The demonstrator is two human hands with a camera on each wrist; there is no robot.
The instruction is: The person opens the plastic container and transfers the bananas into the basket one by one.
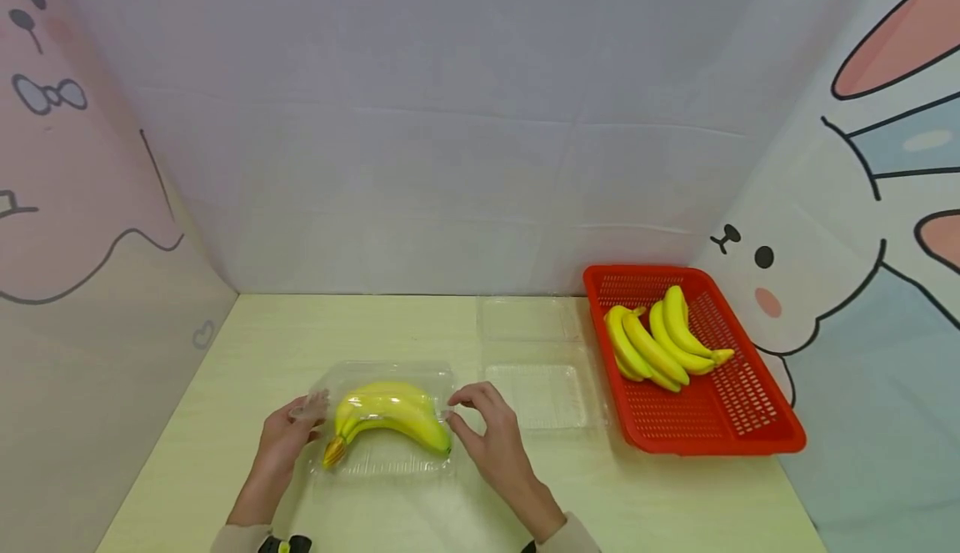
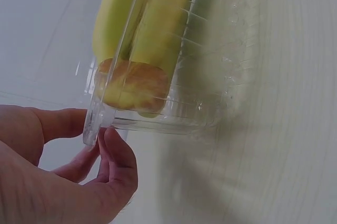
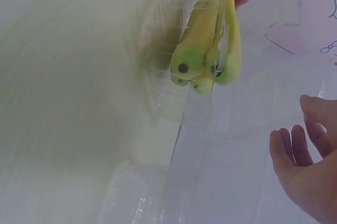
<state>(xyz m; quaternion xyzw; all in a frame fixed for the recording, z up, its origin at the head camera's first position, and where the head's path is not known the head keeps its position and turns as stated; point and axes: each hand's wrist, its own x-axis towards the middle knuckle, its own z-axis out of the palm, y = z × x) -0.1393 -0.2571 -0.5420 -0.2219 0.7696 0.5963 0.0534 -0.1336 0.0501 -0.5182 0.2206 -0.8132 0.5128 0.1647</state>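
A bunch of yellow bananas [image 1: 393,403] with green tips lies inside a hinged clear plastic container [image 1: 390,463] near the table's front. My left hand [image 1: 283,432] pinches the container's left rim beside the brown stem end. In the left wrist view, the left hand's fingers [image 2: 118,153] curl under that rim with the thumb above it. My right hand [image 1: 495,436] is at the container's right side, its thumb and fingertips around the thin lid edge. In the right wrist view, the lid [image 3: 247,108] slants up toward the right hand [image 3: 310,161].
Right of the hands lies another open clear container [image 1: 536,394], both halves flat on the table. A red plastic basket [image 1: 693,419] beyond it holds two banana bunches [image 1: 652,349]. Printed cloth walls [image 1: 465,161] enclose the table's back and sides.
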